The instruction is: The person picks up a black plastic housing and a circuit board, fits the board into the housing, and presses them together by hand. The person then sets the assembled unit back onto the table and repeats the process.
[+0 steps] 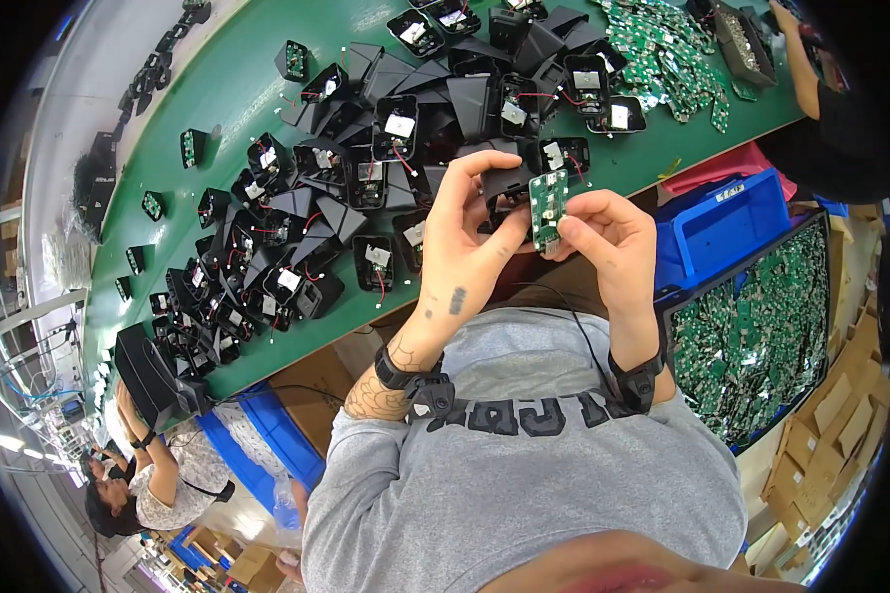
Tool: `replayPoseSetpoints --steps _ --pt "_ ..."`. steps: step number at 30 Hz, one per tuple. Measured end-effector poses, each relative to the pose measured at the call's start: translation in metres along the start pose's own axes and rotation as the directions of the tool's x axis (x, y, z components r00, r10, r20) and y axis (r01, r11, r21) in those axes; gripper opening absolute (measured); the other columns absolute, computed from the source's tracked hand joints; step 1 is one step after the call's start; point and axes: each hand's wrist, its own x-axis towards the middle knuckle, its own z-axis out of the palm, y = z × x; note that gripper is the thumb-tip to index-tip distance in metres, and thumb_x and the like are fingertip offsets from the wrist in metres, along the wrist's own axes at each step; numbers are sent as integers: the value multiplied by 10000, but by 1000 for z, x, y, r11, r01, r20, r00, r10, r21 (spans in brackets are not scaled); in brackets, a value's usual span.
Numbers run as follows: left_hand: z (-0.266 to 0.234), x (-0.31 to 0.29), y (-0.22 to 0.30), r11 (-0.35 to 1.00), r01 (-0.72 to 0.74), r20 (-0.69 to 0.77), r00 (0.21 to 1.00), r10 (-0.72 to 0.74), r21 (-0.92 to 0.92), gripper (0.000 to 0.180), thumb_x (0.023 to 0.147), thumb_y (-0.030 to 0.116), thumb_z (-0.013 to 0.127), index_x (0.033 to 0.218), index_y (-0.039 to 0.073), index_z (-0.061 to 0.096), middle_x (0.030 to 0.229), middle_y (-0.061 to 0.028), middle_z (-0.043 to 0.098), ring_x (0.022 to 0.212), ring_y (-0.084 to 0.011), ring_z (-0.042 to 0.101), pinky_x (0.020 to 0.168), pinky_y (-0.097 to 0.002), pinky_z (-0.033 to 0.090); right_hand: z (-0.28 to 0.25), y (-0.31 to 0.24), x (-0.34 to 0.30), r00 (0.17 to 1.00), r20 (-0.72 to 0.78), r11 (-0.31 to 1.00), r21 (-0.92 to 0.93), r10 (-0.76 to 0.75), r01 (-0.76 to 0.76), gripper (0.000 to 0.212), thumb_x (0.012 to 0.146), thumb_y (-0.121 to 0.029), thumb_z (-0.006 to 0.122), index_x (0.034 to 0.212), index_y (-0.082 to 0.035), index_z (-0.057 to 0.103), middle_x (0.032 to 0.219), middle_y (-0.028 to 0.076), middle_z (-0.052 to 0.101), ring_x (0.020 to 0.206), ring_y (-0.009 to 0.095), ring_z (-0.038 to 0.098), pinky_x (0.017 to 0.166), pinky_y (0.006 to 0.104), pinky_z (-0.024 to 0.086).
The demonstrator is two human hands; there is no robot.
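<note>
Circuit board point(547, 211), green, flat and rectangular with pale components on its face, standing nearly upright right in front of me, and it's my right hand point(618, 242) that has it! Thumb and fingers are closed on the board's right edge, toward the lower half, so its top end rises clear of my fingertips. On the other side, my left hand point(468, 227) curls round a black plastic housing point(505, 180), index finger arched over the top, thumb underneath, clamped on it as far as I can see, with part of it hidden in my palm. That left thumb reaches right up to the board's left edge; whether it touches, I can't tell. The board sits between my two hands, just beside the housing and overlapping it slightly from up here.

Beyond my knuckles, open black boxes with red wires point(398, 128) crowd the long green tabletop point(242, 104), and a loose heap of green circuit boards point(663, 59) spreads at the far right. Near my right elbow, a blue plastic bin point(730, 235).
</note>
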Motion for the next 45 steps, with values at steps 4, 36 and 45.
replayPoseSetpoints --steps 4,36,45 --pt "2 -2 4 990 81 28 997 -79 -115 463 827 -64 589 1251 35 431 1132 -86 500 1046 -149 552 882 -295 510 12 -3 -1 982 -169 987 -147 -84 59 126 830 32 643 946 45 596 783 95 666 660 147 657 609 234 539" --pt "-3 -6 -12 818 -329 127 943 306 472 584 797 -70 641 1329 49 435 1119 -59 555 957 -115 591 787 -245 510 2 -10 -1 986 164 965 -257 -13 56 128 827 -124 677 893 -24 721 1135 80 533 1105 185 474 975 336 355" --pt "-1 -4 -10 806 -324 109 944 313 494 598 802 -72 631 1350 46 423 1077 -62 588 916 -101 603 757 -227 511 15 -23 -4 903 123 538 -767 -413 350 84 778 -136 706 852 -105 732 1232 72 541 1189 265 417 999 386 316"
